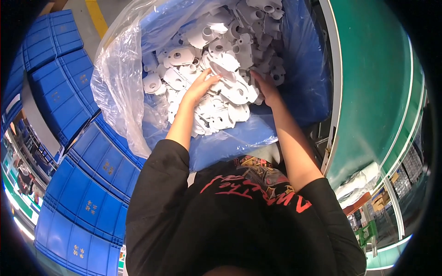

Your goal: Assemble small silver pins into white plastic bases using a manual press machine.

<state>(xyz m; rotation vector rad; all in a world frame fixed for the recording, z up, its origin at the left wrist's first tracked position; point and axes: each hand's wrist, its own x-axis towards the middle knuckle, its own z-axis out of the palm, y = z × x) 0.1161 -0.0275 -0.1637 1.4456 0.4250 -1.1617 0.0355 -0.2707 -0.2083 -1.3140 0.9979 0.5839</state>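
I judge the main hazard to be spillage: the white plastic parts are heaped loosely, and any that I scoop against the slope can slide off the stack between my hands. A second hazard is the clear plastic liner, which hangs slack over the left rim of the blue bin; a snagged edge could drag parts out with it.

My left hand rests palm down on the heap, fingers spread and open over a stack of flat parts. My right hand presses into the heap from the right; I cannot tell whether its fingers close on anything. The stack lies between both hands, touching each. Stacked blue crates stand at my left, a green conveyor at my right.
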